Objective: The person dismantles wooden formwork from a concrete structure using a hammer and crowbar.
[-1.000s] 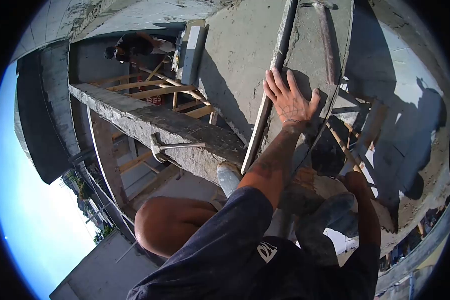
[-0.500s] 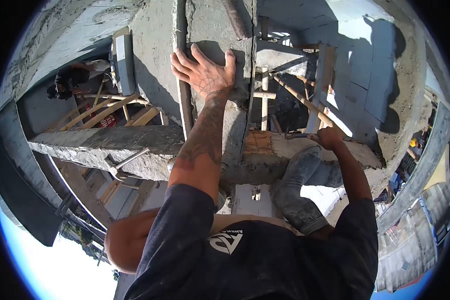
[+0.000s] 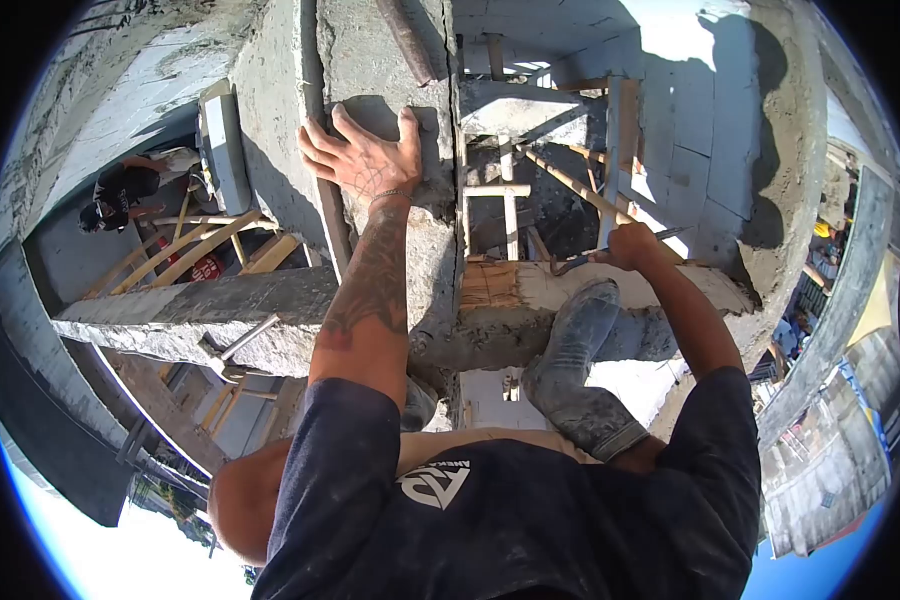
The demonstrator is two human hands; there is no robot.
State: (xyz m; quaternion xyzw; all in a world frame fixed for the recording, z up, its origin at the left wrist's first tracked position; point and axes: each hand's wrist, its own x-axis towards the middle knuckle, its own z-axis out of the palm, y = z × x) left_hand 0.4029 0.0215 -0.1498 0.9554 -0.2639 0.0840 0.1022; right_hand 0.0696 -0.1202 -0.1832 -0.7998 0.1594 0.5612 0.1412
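Observation:
My left hand [image 3: 370,165] lies with spread fingers on the rough concrete column [image 3: 375,65], its fingertips near the raised edge strip. In my right hand [image 3: 630,245] is a dark metal tool [image 3: 570,264] with a curved end on the left; its thin other end sticks out to the right. My right fist is closed round it, just above the pale timber [image 3: 560,283] on the crossbeam. A cracked wooden block [image 3: 490,285] sits left of that timber. My grey, dusty boot [image 3: 582,335] rests against the beam.
A hammer [image 3: 242,345] lies on the left concrete ledge [image 3: 170,312]. Another person [image 3: 125,190] is at the upper left near wooden braces. Openings with poles lie beyond the beam. A dark bar [image 3: 405,42] rests on the column.
The view has shifted, moving the scene slightly left. My right hand has risen from the timber with the tool, whose right end now shows. My left hand stays on the concrete.

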